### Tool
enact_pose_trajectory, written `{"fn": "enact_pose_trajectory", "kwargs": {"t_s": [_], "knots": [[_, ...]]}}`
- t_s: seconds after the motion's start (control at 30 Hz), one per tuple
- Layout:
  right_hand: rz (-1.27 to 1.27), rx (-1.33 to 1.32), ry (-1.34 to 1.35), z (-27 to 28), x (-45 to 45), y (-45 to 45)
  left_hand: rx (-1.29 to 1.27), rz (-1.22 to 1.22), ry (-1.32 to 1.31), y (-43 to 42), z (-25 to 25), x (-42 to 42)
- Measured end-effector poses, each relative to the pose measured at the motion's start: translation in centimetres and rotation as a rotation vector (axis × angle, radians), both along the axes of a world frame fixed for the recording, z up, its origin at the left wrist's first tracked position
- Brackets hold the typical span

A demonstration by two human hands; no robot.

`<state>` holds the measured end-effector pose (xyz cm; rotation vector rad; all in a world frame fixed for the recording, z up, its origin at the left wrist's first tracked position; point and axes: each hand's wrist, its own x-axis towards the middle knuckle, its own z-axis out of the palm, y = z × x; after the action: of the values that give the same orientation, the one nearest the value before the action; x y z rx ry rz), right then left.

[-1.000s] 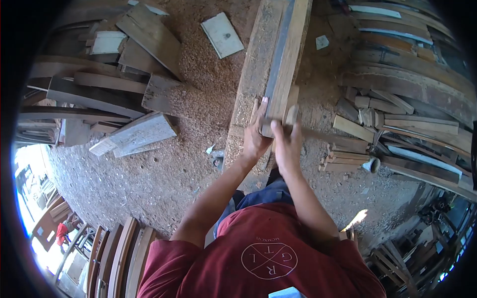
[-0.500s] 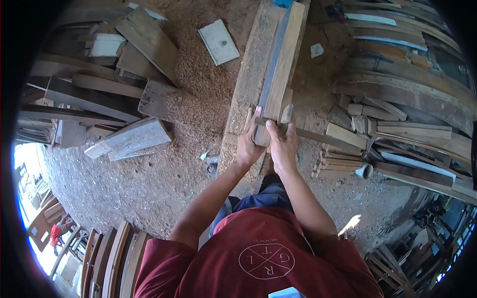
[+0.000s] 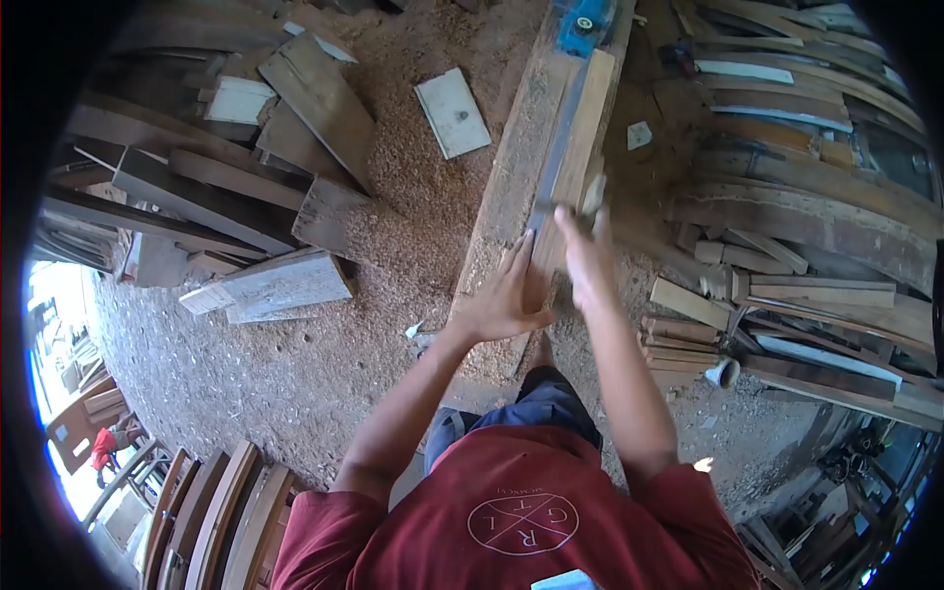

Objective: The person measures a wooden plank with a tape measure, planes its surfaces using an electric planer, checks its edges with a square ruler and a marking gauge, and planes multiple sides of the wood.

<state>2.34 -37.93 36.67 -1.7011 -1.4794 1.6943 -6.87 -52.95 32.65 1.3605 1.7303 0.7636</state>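
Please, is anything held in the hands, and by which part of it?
The right hand appears to hold a small tool between thumb and fingers; blur hides which part. The left hand lies on the wooden piece.

White panel [image 3: 452, 113] on the floor [image 3: 246, 369], boards [image 3: 206, 208] heaped at left, planks [image 3: 806, 211] piled at right, grey cone [image 3: 725, 373] beside stacked strips [image 3: 678, 330], person in red [image 3: 105, 448] at lower left

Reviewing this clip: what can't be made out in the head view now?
All in the head view:
Held item: full shape, blurred and partly behind the right hand.
Blue tool: far end, cut by top edge.
Wood strip: near end, partly under the left hand.
Distant person: activity, too small.
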Motion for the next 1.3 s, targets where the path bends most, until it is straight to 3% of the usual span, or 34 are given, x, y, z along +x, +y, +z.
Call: {"fn": "enact_pose_trajectory", "kwargs": {"t_s": [0.03,0.1,0.17,0.3,0.4,0.5,0.53,0.57,0.6,0.67,0.73,0.8,0.87,1.03,1.2,1.27,1.3], "knots": [[-0.018,0.011,0.079,0.2,0.3,-1.2,-0.017,0.123,-0.142,0.9,-0.3,0.8],[-0.04,0.029,0.155,-0.6,0.0,-0.6,-0.032,0.315,-0.183,2.2,-0.5,2.5],[-0.062,0.169,0.227,-1.9,-1.3,1.6,-0.086,0.32,-0.19,2.9,-0.4,2.4],[-0.079,0.156,0.323,-3.9,-6.0,13.7,-0.091,0.334,-0.166,2.3,0.3,2.6],[-0.042,0.145,0.345,-2.3,-8.0,17.9,-0.088,0.329,-0.178,2.3,0.9,2.6],[-0.068,0.108,0.153,-1.4,-6.8,15.2,-0.021,0.326,-0.124,2.3,-0.1,2.8],[-0.06,0.131,0.087,-3.9,-5.6,13.4,0.025,0.322,-0.079,2.3,-0.4,2.8],[-0.026,0.03,0.041,-0.8,-4.5,10.0,0.021,0.323,-0.079,2.4,0.0,2.7],[-0.041,0.059,-0.022,-2.3,-3.2,7.4,-0.055,0.33,-0.149,2.5,0.7,2.6],[-0.107,-0.008,0.262,-1.7,-2.6,5.2,-0.134,0.336,-0.218,2.7,0.5,2.7],[-0.137,0.048,0.284,-1.8,-3.5,6.5,-0.044,0.331,-0.171,2.3,-1.0,3.0],[-0.099,0.178,0.193,-3.6,-5.4,11.9,-0.079,0.332,-0.177,2.3,0.6,3.1],[-0.129,0.152,0.341,-3.2,-8.3,18.2,-0.1,0.35,-0.161,2.5,1.2,2.5],[-0.111,0.233,0.256,-8.1,-12.5,30.1,-0.163,0.331,-0.133,2.7,2.2,2.3],[-0.14,-0.095,0.619,-11.7,-11.8,33.4,-0.24,0.345,-0.107,3.0,3.0,1.6],[-0.286,0.042,0.395,-11.4,-8.7,30.4,-0.321,0.351,-0.155,2.2,2.7,2.6],[-0.282,-0.067,0.421,-12.0,-6.3,29.1,-0.144,0.419,-0.088,1.8,1.4,3.1]]}}
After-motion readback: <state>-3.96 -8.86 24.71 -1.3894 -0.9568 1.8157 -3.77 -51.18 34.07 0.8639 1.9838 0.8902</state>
